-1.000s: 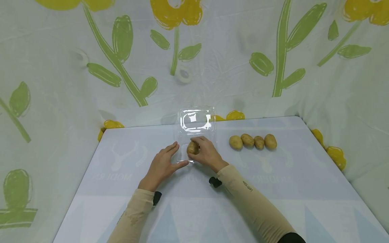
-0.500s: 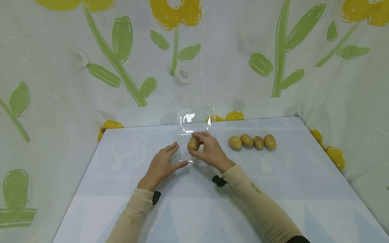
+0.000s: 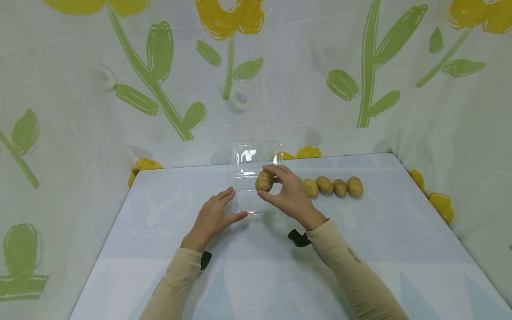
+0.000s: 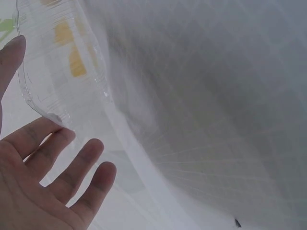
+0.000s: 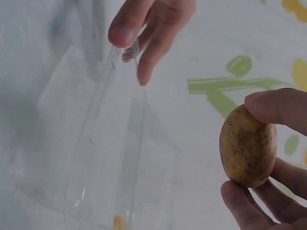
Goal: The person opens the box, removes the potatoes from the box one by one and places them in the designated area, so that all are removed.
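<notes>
Between thumb and fingertips, my right hand [image 3: 294, 193] pinches a potato [image 3: 264, 181], held up above the clear plastic clamshell container [image 3: 244, 205]. Brown, netted skin shows on this potato [image 5: 248, 146] in the right wrist view. The container stands with its see-through lid [image 3: 258, 158] raised at the back, and no potato shows inside. Spread at the container's near left corner, my left hand [image 3: 212, 218] has its fingers fairly straight. Its thumb and fingertips touch or nearly touch the clear rim [image 4: 25, 91] in the left wrist view.
To the right of the container, several potatoes [image 3: 341, 188] lie in a row; the leftmost is partly covered by my right hand. The pale patterned table [image 3: 168, 240] ends at a curtain printed with flowers [image 3: 296, 102].
My right hand has lifted the potato up out of the container and shifted it a little to the right. My left hand stays at the container's corner.
</notes>
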Demonstrator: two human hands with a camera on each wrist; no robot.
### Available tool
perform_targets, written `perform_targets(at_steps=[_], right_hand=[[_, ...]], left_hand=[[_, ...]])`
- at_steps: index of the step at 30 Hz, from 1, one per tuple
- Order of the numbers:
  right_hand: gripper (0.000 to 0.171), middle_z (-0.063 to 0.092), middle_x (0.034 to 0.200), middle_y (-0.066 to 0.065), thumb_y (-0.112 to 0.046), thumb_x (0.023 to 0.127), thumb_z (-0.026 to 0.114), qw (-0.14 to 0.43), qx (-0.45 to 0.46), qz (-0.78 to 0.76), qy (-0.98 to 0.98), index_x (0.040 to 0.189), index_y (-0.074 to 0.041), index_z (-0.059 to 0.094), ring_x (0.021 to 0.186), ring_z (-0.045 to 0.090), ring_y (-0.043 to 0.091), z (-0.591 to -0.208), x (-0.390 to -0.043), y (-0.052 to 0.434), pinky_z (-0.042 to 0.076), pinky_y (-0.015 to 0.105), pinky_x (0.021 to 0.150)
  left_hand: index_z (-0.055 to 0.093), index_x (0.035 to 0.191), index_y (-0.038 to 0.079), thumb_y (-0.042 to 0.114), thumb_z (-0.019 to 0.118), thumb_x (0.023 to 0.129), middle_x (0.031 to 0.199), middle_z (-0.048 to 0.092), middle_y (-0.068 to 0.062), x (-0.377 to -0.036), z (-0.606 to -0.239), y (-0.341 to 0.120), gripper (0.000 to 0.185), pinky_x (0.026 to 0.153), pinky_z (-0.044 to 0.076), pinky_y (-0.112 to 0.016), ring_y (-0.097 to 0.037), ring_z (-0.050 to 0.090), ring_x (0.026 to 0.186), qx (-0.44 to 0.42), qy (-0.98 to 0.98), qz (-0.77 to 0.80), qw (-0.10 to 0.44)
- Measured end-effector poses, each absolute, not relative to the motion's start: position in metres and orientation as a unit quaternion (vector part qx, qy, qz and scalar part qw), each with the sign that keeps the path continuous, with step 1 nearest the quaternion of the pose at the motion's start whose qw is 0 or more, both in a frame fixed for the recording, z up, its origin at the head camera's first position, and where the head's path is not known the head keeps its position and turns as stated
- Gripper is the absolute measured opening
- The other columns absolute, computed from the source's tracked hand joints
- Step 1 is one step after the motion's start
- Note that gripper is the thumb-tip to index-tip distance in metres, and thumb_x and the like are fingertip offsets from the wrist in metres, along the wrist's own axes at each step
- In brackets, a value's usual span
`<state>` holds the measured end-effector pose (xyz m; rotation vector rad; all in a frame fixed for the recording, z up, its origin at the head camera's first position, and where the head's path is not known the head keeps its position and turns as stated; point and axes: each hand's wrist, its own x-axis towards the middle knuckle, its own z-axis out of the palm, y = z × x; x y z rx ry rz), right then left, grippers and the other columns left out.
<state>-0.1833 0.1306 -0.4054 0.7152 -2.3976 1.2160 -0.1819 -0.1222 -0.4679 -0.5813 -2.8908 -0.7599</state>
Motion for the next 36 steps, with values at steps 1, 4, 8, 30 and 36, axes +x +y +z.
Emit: perform_targets(at_steps=[1,4,8,30,36], right_hand=[[0.063,0.062,0.130,0.007,-0.014,0.079,0.089,0.183,0.254,0.434,-0.845,0.135,-0.005,0.061,0.111,0.062,0.018,-0.405,-0.183,0.133,0.057,0.027,0.090],[0.063,0.061,0.131,0.008,-0.013,0.079,0.088,0.198,0.253,0.435,-0.841,0.135,-0.004,0.060,0.114,0.061,0.019,-0.403,-0.182,0.138,0.057,0.027,0.091],[0.061,0.062,0.131,0.007,-0.013,0.079,0.087,0.222,0.239,0.426,-0.844,0.134,-0.006,0.061,0.113,0.062,0.019,-0.399,-0.180,0.144,0.056,0.027,0.091],[0.063,0.061,0.132,0.009,-0.002,0.075,0.086,0.224,0.197,0.432,-0.851,0.133,-0.001,0.061,0.118,0.060,0.023,-0.406,-0.168,0.203,0.055,0.034,0.095],[0.062,0.062,0.130,0.012,0.000,0.074,0.086,0.222,0.188,0.418,-0.861,0.132,0.002,0.062,0.116,0.062,0.026,-0.415,-0.165,0.222,0.057,0.044,0.092]], left_hand=[[0.053,0.146,0.003,0.063,0.074,0.083,0.155,0.046,-0.007,-0.182,-0.468,-0.122,0.090,0.112,0.041,-0.052,-0.036,0.049,0.137,-0.191,-0.948,-0.249,0.047],[0.052,0.146,0.003,0.063,0.074,0.083,0.156,0.045,-0.007,-0.182,-0.467,-0.122,0.090,0.112,0.041,-0.052,-0.037,0.048,0.137,-0.191,-0.948,-0.250,0.047],[0.052,0.147,0.003,0.063,0.074,0.083,0.156,0.045,-0.007,-0.181,-0.468,-0.122,0.090,0.112,0.041,-0.051,-0.036,0.048,0.137,-0.189,-0.949,-0.249,0.047],[0.051,0.148,0.005,0.064,0.073,0.083,0.157,0.044,-0.005,-0.180,-0.470,-0.123,0.091,0.112,0.040,-0.052,-0.036,0.047,0.138,-0.186,-0.947,-0.256,0.046],[0.051,0.148,0.005,0.064,0.073,0.084,0.157,0.044,-0.005,-0.179,-0.469,-0.122,0.089,0.111,0.041,-0.053,-0.036,0.048,0.137,-0.185,-0.948,-0.253,0.050]])
